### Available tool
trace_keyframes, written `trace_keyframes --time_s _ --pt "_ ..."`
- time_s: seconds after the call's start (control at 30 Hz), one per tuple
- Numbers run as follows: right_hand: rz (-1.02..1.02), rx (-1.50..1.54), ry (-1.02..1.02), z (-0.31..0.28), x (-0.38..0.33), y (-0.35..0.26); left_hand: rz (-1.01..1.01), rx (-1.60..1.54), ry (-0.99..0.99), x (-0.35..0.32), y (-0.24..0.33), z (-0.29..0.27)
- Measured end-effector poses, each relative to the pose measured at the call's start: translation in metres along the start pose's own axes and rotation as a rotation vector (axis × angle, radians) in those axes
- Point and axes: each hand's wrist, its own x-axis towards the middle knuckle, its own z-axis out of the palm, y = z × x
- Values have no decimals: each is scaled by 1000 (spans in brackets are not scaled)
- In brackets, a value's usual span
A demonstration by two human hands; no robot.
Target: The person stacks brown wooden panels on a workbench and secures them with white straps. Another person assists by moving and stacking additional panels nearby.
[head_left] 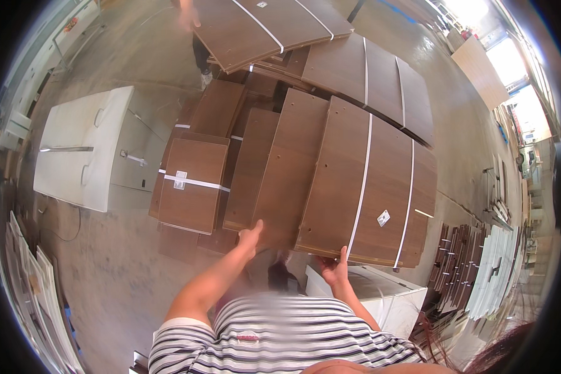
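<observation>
My left hand [249, 241] grips the near edge of a loose brown panel [292, 168], thumb on top and fingers mostly hidden below. To its left lies a narrower brown panel [252, 162]. My right hand [335, 268] is closed on the near edge of a strapped bundle of brown panels [340, 174], its thumb beside a white strap [363, 181]. A small white label [383, 217] is stuck on the bundle's top. The bundle and the loose panels lie side by side on a larger stack, slightly slanted.
Another person's hand [187, 17] touches a strapped bundle [255, 31] at the far end. A smaller strapped bundle [196, 165] lies left. A white cabinet [75, 149] stands further left. A white box-like unit [386, 293] is near my right arm. Panels [461, 262] stand in rows at right.
</observation>
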Motion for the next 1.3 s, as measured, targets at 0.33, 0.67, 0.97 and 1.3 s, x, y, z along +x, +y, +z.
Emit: trace_keyframes --time_s 0.33,0.67,0.97,1.3 --pt "117 -106 166 -17 10 -29 -72 -409 -132 -28 18 -49" --pt "89 -109 72 9 -3 -15 749 439 -380 -86 15 51" --pt "-473 171 290 -141 3 -128 852 906 22 -73 20 125" --pt "-256 26 534 -184 25 -197 937 627 -75 -134 -15 149"
